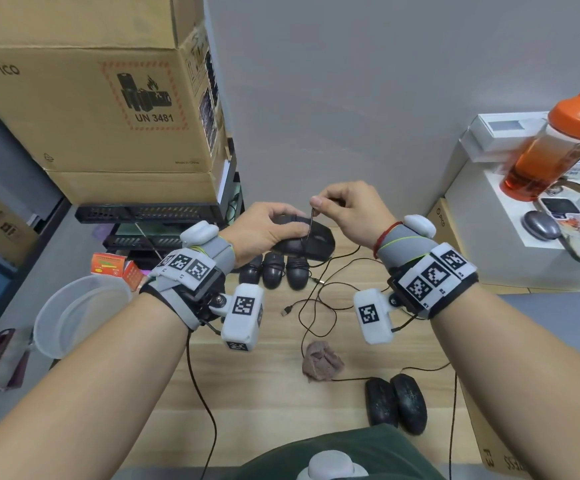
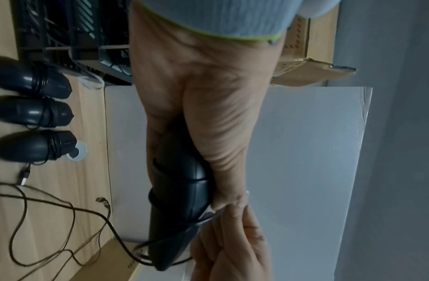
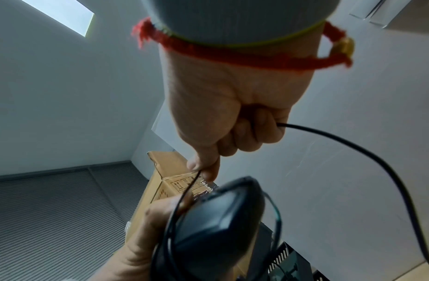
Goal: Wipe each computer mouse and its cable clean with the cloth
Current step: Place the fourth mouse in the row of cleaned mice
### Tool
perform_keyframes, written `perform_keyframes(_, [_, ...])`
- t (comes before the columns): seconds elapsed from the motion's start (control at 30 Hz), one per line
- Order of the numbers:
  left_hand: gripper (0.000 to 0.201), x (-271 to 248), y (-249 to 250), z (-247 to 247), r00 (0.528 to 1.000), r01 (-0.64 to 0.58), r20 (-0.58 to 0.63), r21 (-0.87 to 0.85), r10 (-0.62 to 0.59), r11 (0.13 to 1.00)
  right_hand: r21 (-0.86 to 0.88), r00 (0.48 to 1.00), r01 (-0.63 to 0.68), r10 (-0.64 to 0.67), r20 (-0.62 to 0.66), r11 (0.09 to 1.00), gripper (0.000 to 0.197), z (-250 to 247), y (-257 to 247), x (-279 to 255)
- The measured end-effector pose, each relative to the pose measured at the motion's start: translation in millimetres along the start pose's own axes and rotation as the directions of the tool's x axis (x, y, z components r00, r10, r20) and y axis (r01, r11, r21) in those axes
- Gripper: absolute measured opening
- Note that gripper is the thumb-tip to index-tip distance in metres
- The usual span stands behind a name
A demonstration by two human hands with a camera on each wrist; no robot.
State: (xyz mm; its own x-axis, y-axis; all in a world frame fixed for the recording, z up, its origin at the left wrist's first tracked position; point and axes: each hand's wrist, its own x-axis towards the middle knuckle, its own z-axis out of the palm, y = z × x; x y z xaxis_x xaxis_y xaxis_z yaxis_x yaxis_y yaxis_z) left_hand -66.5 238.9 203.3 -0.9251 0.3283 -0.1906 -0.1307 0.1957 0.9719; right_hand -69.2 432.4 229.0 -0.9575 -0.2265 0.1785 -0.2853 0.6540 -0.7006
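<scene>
My left hand (image 1: 274,230) grips a black mouse (image 1: 311,242) (image 2: 182,190) (image 3: 213,224) above the wooden table. My right hand (image 1: 344,209) (image 3: 232,121) pinches that mouse's thin black cable (image 1: 311,223) (image 3: 191,184) just above the mouse, and the cable loops around the mouse body. The rest of the cable (image 1: 319,306) trails down onto the table. A crumpled brown cloth (image 1: 321,360) lies on the table near me, untouched. Three black mice with wound cables (image 1: 274,270) (image 2: 33,114) stand in a row under my hands. Two more black mice (image 1: 397,401) lie at the front right.
A stack of cardboard boxes (image 1: 91,98) sits on black trays (image 1: 150,213) at the back left. A clear plastic bowl (image 1: 77,313) is at the left edge. A white shelf (image 1: 510,220) at the right holds an orange bottle (image 1: 555,143) and a grey mouse (image 1: 541,225).
</scene>
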Motion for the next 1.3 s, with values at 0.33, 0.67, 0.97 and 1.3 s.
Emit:
perform_keyframes(0.33, [0.054, 1, 6, 4, 0.996, -0.002, 0.087, 0.225, -0.018, 0.974, 0.139, 0.999, -0.052, 0.053, -0.001, 0.989, 0.021, 5, 9, 5])
perform_keyframes(0.67, [0.039, 3, 19, 13, 0.994, -0.102, -0.047, -0.225, 0.094, 0.969, 0.129, 0.978, -0.206, 0.201, 0.055, 0.970, 0.026, 16, 50, -2])
perform_keyframes(0.97, [0.024, 23, 10, 12, 0.959, -0.112, -0.281, -0.256, 0.037, 0.960, 0.154, 0.978, -0.094, 0.062, 0.201, 0.984, 0.022, 42, 15, -19])
perform_keyframes(1.3, [0.024, 27, 7, 4, 0.921, -0.090, -0.383, -0.021, 0.075, 0.996, 0.119, 0.961, -0.111, 0.076, 0.266, 0.987, 0.021, 22, -6, -23])
